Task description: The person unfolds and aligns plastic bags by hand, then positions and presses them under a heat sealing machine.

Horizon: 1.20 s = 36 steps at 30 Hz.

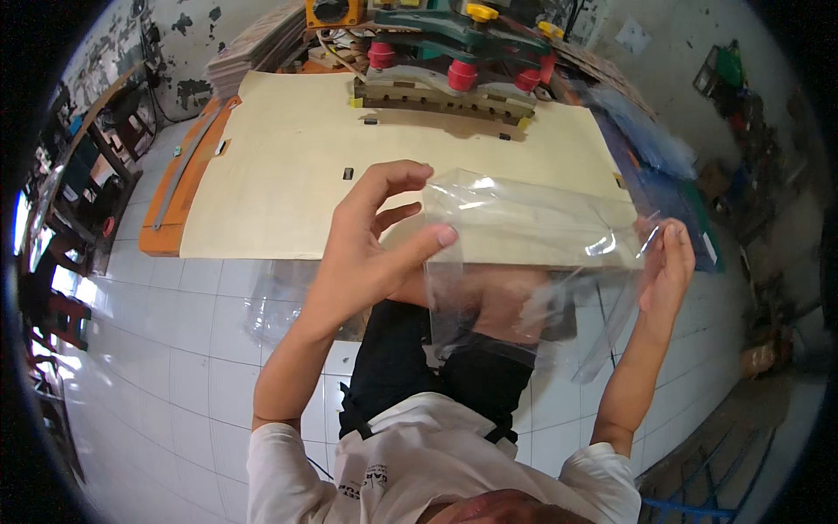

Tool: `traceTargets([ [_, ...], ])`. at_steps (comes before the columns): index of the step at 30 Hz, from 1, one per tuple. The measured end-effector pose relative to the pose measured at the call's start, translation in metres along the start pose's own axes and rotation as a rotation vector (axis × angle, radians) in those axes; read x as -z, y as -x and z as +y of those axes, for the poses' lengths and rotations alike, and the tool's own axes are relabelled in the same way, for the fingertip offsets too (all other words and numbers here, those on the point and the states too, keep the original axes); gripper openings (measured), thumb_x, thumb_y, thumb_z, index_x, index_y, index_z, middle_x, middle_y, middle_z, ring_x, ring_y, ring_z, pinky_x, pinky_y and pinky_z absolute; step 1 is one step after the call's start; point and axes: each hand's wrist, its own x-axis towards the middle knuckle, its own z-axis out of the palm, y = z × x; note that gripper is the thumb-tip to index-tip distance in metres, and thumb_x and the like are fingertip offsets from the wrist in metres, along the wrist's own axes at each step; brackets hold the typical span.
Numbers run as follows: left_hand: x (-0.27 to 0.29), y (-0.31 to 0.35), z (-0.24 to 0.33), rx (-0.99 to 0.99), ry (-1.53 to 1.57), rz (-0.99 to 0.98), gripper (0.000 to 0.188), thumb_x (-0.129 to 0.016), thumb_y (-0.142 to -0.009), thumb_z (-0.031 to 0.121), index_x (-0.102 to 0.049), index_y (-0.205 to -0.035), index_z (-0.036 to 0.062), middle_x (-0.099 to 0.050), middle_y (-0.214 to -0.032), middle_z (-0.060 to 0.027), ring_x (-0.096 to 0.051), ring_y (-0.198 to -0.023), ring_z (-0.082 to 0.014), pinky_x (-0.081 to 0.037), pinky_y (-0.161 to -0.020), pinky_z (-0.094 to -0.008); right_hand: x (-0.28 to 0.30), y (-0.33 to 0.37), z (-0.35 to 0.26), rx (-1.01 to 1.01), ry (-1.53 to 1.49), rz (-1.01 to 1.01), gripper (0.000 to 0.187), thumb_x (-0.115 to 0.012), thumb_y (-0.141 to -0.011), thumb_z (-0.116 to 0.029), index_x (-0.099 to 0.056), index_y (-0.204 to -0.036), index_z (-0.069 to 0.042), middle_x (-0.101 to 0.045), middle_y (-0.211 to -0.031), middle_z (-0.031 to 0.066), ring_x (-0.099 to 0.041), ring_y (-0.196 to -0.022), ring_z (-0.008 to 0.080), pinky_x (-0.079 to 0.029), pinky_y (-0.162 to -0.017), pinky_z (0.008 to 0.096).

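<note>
A folded clear plastic sheet (532, 214), creased into panels like a box, hangs above the near edge of the table and my lap. My right hand (668, 262) pinches its right end between thumb and fingers. At its left end, my left hand (371, 231) is curved with thumb and forefinger apart. The thumb tip overlaps the plastic, and the forefinger tip is by its upper corner; I cannot tell how firmly they touch.
A cream board (271, 166) with small dark blocks covers the orange table (161, 236). Behind stands a green press (436, 44) with red knobs. A metal ruler (188, 166) lies left, clear plastic sheets (642, 131) right. More clear plastic (279, 301) shows below the table's edge.
</note>
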Motion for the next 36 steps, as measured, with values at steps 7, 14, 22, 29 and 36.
traceTargets([
  [7,-0.006,0.001,0.007,-0.244,0.027,-0.071,0.053,-0.087,-0.070,0.013,-0.062,-0.116,0.0078,-0.047,-0.140,-0.0158,-0.053,-0.126,-0.0253,-0.048,-0.099,-0.0394,0.006,0.004,-0.012,-0.273,-0.108,0.063,0.014,-0.057,-0.101,-0.020,-0.060,-0.095,-0.008,-0.055,-0.081,-0.0012,-0.060,-0.080,0.0135,-0.055,-0.073,0.0324],
  [14,-0.010,0.001,0.033,-0.277,-0.057,0.107,0.046,-0.083,-0.073,0.015,-0.064,-0.114,0.0065,-0.052,-0.135,-0.0181,-0.057,-0.119,-0.0266,-0.050,-0.095,-0.0394,-0.009,0.003,-0.018,-0.385,-0.067,0.026,0.016,-0.059,-0.099,-0.027,-0.061,-0.096,-0.011,-0.058,-0.083,-0.0018,-0.063,-0.083,0.0167,-0.054,-0.071,0.0355],
  [22,0.009,-0.021,0.019,-0.481,-0.443,0.174,0.030,-0.072,-0.083,0.006,-0.075,-0.112,0.0050,-0.066,-0.119,-0.0184,-0.066,-0.096,-0.0271,-0.054,-0.084,-0.0357,-0.022,-0.002,0.012,-0.523,-0.150,-0.065,0.018,-0.059,-0.099,-0.031,-0.059,-0.090,-0.015,-0.056,-0.080,-0.0045,-0.062,-0.080,0.0164,-0.050,-0.067,0.0331],
  [29,0.031,-0.037,-0.012,-0.593,-0.485,0.155,0.028,-0.073,-0.079,0.006,-0.077,-0.107,0.0057,-0.067,-0.118,-0.0183,-0.069,-0.098,-0.0287,-0.055,-0.083,-0.0364,-0.048,-0.008,0.028,-0.605,-0.202,0.006,0.019,-0.059,-0.099,-0.029,-0.058,-0.088,-0.014,-0.054,-0.076,-0.0056,-0.062,-0.078,0.0146,-0.052,-0.070,0.0318],
  [36,0.029,-0.039,-0.024,-0.556,-0.510,0.245,0.010,-0.069,-0.085,0.009,-0.074,-0.087,0.0005,-0.074,-0.100,-0.0187,-0.069,-0.109,-0.0352,-0.044,-0.104,-0.0489,-0.043,-0.011,0.049,-0.353,-0.228,-0.090,0.017,-0.059,-0.100,-0.020,-0.059,-0.091,-0.006,-0.054,-0.079,-0.0035,-0.051,-0.073,0.0079,-0.046,-0.075,0.0242],
])
